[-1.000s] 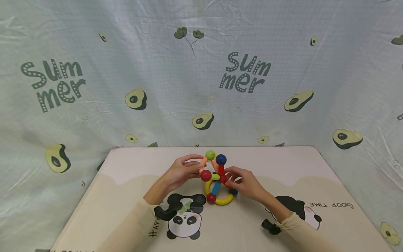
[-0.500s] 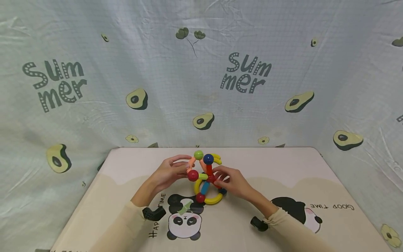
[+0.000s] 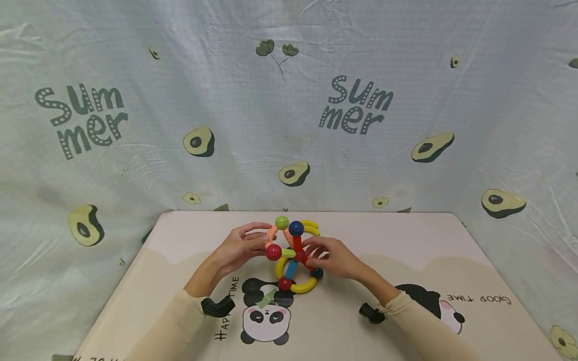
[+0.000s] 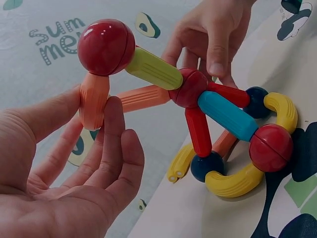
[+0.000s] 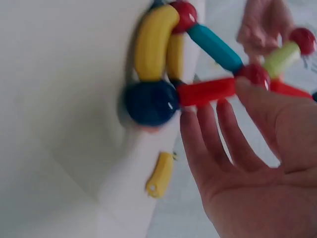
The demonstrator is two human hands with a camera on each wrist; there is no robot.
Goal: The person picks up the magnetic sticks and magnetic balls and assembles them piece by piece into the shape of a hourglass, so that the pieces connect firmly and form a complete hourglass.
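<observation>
A magnetic stick-and-ball model stands on the table, with a ring of yellow curved rods (image 3: 303, 287) as its base. A blue rod (image 4: 230, 115) and red rods rise to a red middle ball (image 4: 188, 88). From that ball a lime rod (image 4: 154, 68) leads to a red outer ball (image 4: 106, 47). My left hand (image 3: 237, 249) pinches the orange curved rod (image 4: 92, 101) under this outer ball between thumb and fingers. My right hand (image 3: 334, 257) holds the red rod (image 5: 207, 91), thumb at the middle ball and fingertips along the rod. A green ball (image 3: 282, 222) and a dark blue ball (image 3: 295, 228) top the model.
Loose yellow curved rods (image 3: 310, 226) lie behind the model. The table (image 3: 361, 230) carries printed pandas, and its back edge meets a hanging curtain (image 3: 235, 100) with avocado prints. A black wrist device (image 3: 218, 306) sits on the left sleeve.
Both hands and the model have shifted left together, mostly in the first half second. The loose yellow rods behind show more now. Both holds look the same.
</observation>
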